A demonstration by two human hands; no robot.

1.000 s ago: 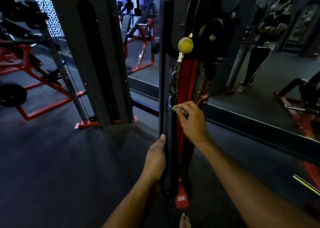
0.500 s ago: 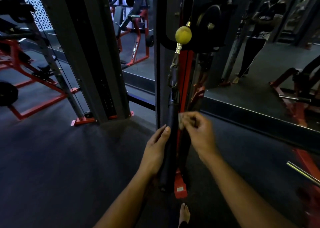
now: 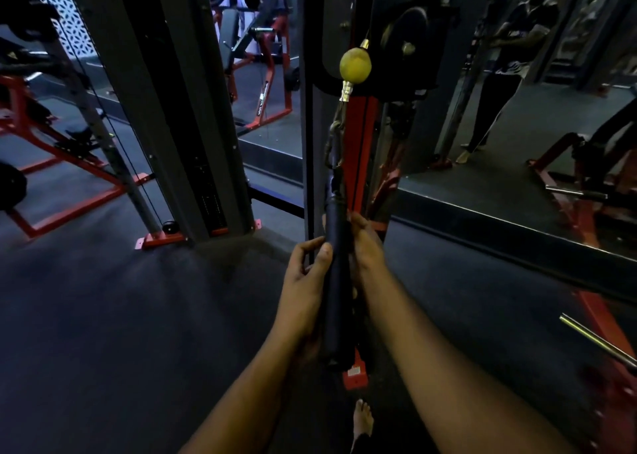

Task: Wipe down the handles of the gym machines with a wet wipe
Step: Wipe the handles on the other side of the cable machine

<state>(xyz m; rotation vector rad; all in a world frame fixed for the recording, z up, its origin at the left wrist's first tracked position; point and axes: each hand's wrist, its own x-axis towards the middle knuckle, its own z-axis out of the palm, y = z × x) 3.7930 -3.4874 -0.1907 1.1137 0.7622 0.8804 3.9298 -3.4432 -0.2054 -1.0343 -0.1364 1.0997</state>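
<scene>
Head view: my left hand [image 3: 305,284] curls loosely against the hanging black handle [image 3: 335,281], thumb touching it; my right hand [image 3: 366,246] wraps its upper part. I cannot see a wipe.

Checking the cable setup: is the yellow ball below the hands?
No, the yellow ball sits above both hands, higher than the black handle.

One long black padded cylindrical handle [image 3: 333,281], one yellow rubber stopper ball [image 3: 355,65], two bare hands, left [image 3: 305,281] and right [image 3: 367,246], one bare foot [image 3: 362,419], one chrome steel bar [image 3: 598,341].
</scene>
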